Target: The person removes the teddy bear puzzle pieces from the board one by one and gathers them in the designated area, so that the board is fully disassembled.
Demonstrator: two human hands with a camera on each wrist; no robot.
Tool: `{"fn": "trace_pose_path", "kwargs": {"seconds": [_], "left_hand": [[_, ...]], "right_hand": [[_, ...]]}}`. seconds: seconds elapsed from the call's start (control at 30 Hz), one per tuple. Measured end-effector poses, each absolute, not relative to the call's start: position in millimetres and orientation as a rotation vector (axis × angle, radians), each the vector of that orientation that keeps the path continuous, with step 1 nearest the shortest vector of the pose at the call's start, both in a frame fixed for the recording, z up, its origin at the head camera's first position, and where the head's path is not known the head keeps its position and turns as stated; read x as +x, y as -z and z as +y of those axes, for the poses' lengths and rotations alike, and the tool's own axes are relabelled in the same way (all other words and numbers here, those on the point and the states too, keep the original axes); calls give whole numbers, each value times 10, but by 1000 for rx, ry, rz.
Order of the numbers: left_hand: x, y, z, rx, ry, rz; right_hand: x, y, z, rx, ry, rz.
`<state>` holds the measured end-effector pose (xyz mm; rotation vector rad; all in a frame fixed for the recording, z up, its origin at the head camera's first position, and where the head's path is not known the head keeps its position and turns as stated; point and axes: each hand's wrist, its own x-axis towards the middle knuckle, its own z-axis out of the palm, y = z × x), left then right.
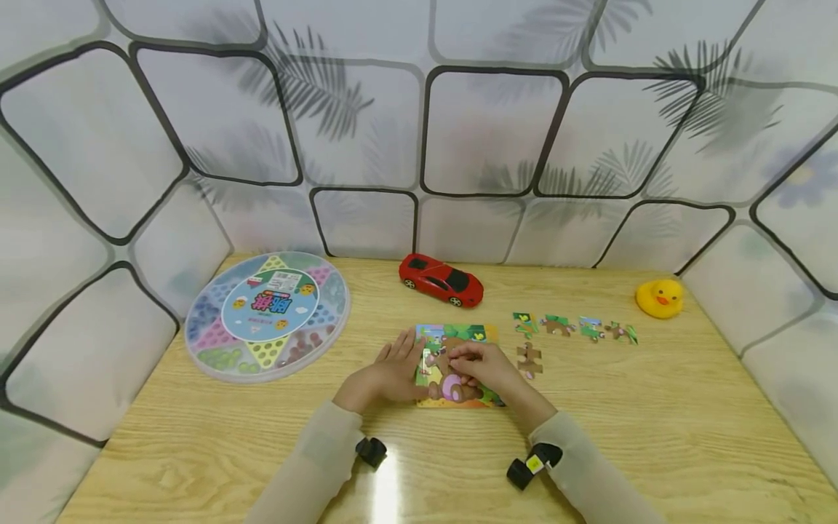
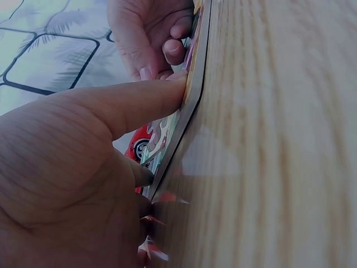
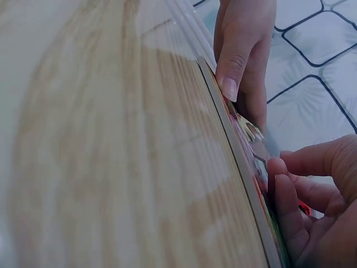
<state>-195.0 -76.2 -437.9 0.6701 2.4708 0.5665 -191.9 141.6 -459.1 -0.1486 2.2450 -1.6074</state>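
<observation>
A colourful jigsaw puzzle (image 1: 460, 332) in a flat tray lies on the table, with a brown bear picture partly hidden by the hands. My left hand (image 1: 393, 375) rests on its left side, fingers stretched out, the thumb on the near edge. In the left wrist view the thumb (image 2: 148, 103) presses down at the tray's rim. Over the middle of the puzzle, my right hand (image 1: 487, 367) has curled fingers and pinches a puzzle piece (image 3: 257, 149) between thumb and fingertips. The piece looks tilted up from the picture; most of its face is hidden.
Right of the tray lies a loose brown piece (image 1: 529, 359), with a row of several more pieces (image 1: 556, 324) beyond it. A red toy car (image 1: 441, 280) stands behind the puzzle. A round board-game box (image 1: 268, 316) is at left, a yellow rubber duck (image 1: 659, 298) at far right.
</observation>
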Motion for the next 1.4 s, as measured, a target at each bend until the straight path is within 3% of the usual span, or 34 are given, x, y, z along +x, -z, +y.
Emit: {"fn": "trace_pose_path", "kwargs": {"seconds": [0.23,1.4], "left_hand": [[-1947,4370,-759,675,-552,2474],[-1978,4455,-769,714,-516,2478]], "right_hand": [[-1903,4584,1341,-24,1604,2326],[-1905,4553,1272,109,1686,2327]]}}
